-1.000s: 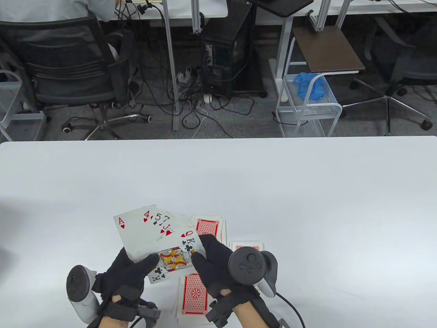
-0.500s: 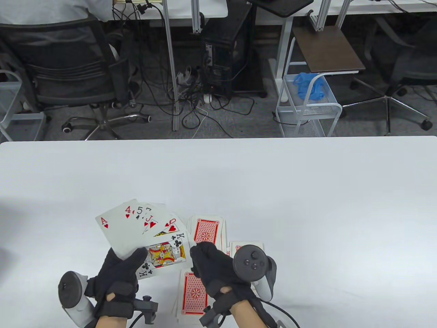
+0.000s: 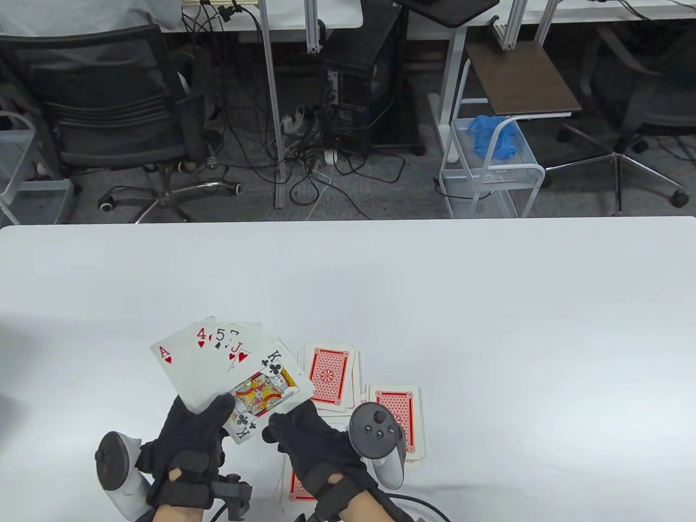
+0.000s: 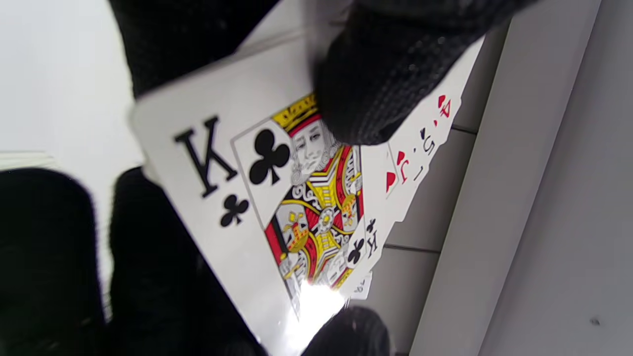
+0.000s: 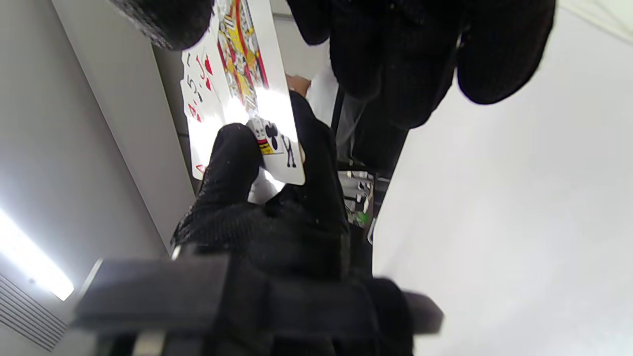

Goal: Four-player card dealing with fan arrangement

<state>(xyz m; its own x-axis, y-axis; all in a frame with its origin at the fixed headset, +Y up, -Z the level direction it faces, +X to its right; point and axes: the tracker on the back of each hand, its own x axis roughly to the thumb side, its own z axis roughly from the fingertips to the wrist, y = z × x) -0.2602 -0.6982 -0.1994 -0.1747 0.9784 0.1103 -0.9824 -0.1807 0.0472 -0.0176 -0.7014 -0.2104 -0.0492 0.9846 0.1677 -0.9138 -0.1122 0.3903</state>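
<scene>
My left hand (image 3: 209,416) holds up a face-up fan of cards (image 3: 217,359): ace and 4 of hearts, 5 of spades, a 7, jack of hearts, with the king of clubs (image 3: 266,389) in front. In the left wrist view its thumb (image 4: 376,74) presses on the king (image 4: 296,198). My right hand (image 3: 285,427) pinches the king's lower edge, fingers curled. Three face-down red-backed piles lie on the white table (image 3: 489,304): one (image 3: 329,375) just right of the fan, one (image 3: 402,421) beside the right tracker, and one (image 3: 296,486) mostly hidden under my right hand.
The table's far edge (image 3: 348,220) runs across the middle of the view. Beyond it on the floor are an office chair (image 3: 109,109), a computer tower with cables (image 3: 353,103) and a white wire cart (image 3: 489,168). A seated person's back (image 3: 81,13) shows at top left.
The fan moved left with my left hand. My right hand came down and left to the king's lower edge. The king swung over the queen of hearts, hiding it. The right-hand pile is now uncovered.
</scene>
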